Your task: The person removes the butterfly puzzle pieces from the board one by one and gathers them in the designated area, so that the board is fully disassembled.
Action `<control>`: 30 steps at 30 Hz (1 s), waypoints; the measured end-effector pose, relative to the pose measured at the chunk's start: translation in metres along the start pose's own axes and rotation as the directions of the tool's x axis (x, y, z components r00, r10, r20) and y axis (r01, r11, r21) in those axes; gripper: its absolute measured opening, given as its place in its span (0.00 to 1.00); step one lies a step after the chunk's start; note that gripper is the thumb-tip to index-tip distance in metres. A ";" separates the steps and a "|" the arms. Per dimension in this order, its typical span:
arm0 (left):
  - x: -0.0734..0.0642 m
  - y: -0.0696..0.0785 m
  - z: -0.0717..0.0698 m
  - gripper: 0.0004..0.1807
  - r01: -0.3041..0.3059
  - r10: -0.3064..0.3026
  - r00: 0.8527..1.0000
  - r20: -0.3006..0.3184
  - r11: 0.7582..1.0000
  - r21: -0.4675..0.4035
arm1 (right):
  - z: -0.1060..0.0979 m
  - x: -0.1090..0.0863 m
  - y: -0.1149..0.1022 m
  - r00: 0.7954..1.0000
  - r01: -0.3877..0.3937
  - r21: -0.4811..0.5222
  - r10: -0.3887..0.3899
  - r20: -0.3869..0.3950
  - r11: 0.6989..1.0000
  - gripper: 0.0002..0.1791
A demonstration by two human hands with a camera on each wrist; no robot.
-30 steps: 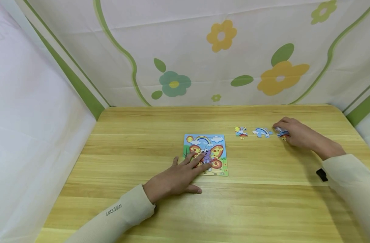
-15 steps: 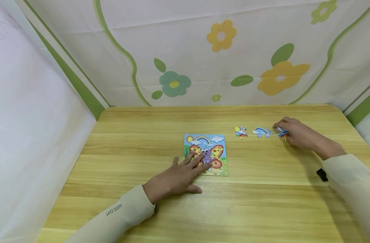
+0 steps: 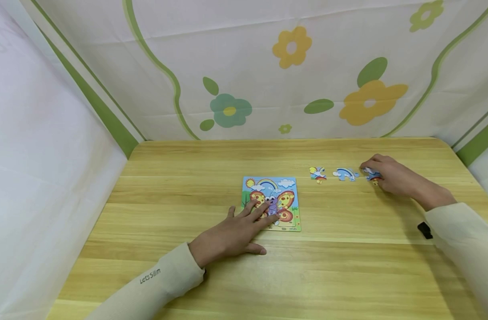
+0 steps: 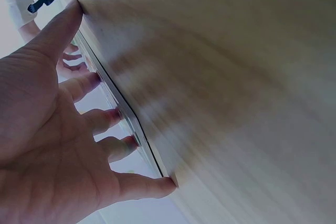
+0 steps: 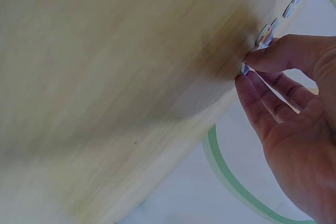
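Observation:
A square jigsaw puzzle [image 3: 288, 183] with a butterfly, sun and rainbow picture lies flat on the wooden table. My left hand [image 3: 235, 235] rests on its lower left part with fingers spread, covering some of the butterfly; the left wrist view has three fingertips [image 4: 113, 115] on the board, with thumb and little finger touching the tabletop. Off to the right, my right hand [image 3: 392, 175] pinches a loose puzzle piece [image 3: 373, 173] by its edges, low at the tabletop. Part of that piece is hidden under the hand. Beside it lie a rainbow piece [image 3: 345, 174] and a yellow-and-red piece [image 3: 318, 174].
The wooden table [image 3: 179, 178] runs back to a white flowered curtain [image 3: 248, 66], with another white sheet [image 3: 47, 178] along the left side. A small black object [image 3: 425, 230] shows by the right sleeve [image 3: 460, 231].

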State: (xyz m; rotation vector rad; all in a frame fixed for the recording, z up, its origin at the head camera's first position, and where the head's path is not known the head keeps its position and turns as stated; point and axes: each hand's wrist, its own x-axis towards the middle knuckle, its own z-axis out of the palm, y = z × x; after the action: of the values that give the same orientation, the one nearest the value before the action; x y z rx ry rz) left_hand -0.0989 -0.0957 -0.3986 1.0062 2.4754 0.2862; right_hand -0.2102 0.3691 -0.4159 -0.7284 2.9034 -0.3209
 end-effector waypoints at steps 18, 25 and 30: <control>0.003 -0.001 0.002 0.46 0.017 -0.017 1.000 -0.006 0.999 0.038 | -0.007 0.008 -0.023 1.000 0.024 0.018 -0.024 0.012 1.000 0.31; 0.000 0.000 0.003 0.47 0.026 -0.024 0.999 -0.024 0.997 0.067 | -0.012 0.030 -0.073 0.992 0.116 0.030 -0.115 -0.045 0.993 0.29; -0.007 0.001 0.004 0.46 0.027 -0.025 0.999 -0.025 0.995 0.093 | -0.011 0.047 -0.110 0.988 0.151 0.060 -0.148 -0.053 0.987 0.28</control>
State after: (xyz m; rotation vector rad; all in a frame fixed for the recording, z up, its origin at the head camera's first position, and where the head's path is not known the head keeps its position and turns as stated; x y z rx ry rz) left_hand -0.0919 -0.0998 -0.3995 1.0127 2.5423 0.1760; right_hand -0.2042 0.2538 -0.3830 -0.9435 2.8734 -0.4519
